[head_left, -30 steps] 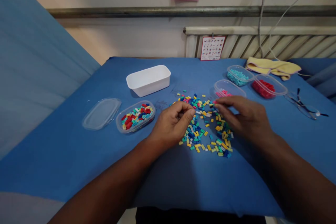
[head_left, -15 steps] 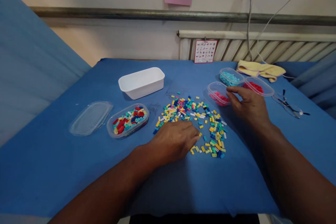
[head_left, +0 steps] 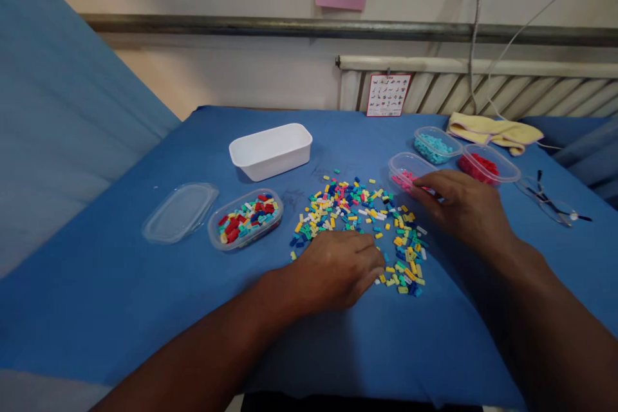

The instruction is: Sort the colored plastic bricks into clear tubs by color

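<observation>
My left hand (head_left: 342, 267) rests palm down at the near edge of a spread of small toy bricks (head_left: 355, 203) in yellow, green, blue, white and pink. Its fingers are curled under, so whatever they hold is hidden. My right hand (head_left: 466, 209) is at the near right rim of a clear plastic tub (head_left: 410, 158) with pink bricks (head_left: 404, 179) in it. Thumb and forefinger are drawn close together there; I cannot make out anything between them.
At left stand a clear tub (head_left: 215, 235) of mixed bricks and clear lids (head_left: 181, 212). Behind is a white bin (head_left: 275, 164). At right are tubs of turquoise bricks (head_left: 434, 148) and red bricks (head_left: 480, 167), a yellow cloth (head_left: 497, 132) and eyeglasses (head_left: 550, 203).
The view has turned slightly left. My right hand has come down a little towards me at the pink bricks' tub. My left hand stays over the near edge of the bricks.
</observation>
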The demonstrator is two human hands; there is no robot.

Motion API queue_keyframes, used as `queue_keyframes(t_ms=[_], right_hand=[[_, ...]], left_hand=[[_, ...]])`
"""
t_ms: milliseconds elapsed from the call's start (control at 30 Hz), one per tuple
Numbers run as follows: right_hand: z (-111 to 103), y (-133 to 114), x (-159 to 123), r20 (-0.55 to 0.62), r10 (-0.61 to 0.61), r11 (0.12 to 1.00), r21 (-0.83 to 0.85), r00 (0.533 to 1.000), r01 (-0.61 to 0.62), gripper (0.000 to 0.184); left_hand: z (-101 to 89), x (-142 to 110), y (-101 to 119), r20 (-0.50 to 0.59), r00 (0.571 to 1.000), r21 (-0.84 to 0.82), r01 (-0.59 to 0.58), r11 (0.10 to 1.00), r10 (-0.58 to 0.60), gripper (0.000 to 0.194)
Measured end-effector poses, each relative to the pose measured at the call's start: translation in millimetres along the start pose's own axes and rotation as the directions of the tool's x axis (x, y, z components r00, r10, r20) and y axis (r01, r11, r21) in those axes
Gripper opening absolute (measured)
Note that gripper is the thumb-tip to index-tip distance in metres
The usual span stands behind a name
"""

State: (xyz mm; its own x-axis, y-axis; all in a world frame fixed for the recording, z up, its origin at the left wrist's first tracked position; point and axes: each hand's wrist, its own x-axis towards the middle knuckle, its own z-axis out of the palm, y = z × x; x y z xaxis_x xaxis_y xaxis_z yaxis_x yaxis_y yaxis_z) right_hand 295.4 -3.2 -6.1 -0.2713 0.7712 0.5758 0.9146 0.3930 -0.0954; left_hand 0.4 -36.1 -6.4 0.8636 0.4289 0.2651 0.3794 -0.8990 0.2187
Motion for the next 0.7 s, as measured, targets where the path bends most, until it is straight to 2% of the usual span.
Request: queue_keyframes(t_ms=[133,200,267,333,433,533,700], right_hand=[[12,-27,1,0.018,-0.133,0.969,0.214,0.991,0.126,0.022],[25,-41,3,0.064,-0.211,0.925,0.335,0.975,0.178,0.029],[38,-50,8,0.115,-0.242,0.903,0.390,0.963,0.181,0.034],[48,-53,14,0.155,-0.228,0.905,0.398,0.961,0.151,0.035],[54,-50,21,0.164,-0.201,0.909,0.398,0.966,0.122,0.030],[56,-47,23,0.163,-0.197,0.908,0.403,0.967,0.118,0.023],[55,-45,20,0.198,-0.167,0.915,0.395,0.966,0.077,0.018]], left_hand=[[0.3,2,-1,-0.075,0.997,0.003,0.024,1.000,-0.024,0.032],[-1.8,3,-5,-0.163,0.980,0.010,0.116,0.993,-0.113,0.029],[-4.5,4,-13,-0.213,0.947,0.023,0.249,0.968,-0.238,0.033],[-6.4,5,-22,-0.163,0.919,0.041,0.370,0.928,-0.359,0.048],[-5.8,6,-31,0.026,0.896,0.052,0.443,0.895,-0.444,0.064],[-3.1,4,-32,0.132,0.897,0.038,0.422,0.906,-0.423,0.069],[-2.4,-2,-26,0.159,0.918,0.062,0.359,0.931,-0.364,0.066]])
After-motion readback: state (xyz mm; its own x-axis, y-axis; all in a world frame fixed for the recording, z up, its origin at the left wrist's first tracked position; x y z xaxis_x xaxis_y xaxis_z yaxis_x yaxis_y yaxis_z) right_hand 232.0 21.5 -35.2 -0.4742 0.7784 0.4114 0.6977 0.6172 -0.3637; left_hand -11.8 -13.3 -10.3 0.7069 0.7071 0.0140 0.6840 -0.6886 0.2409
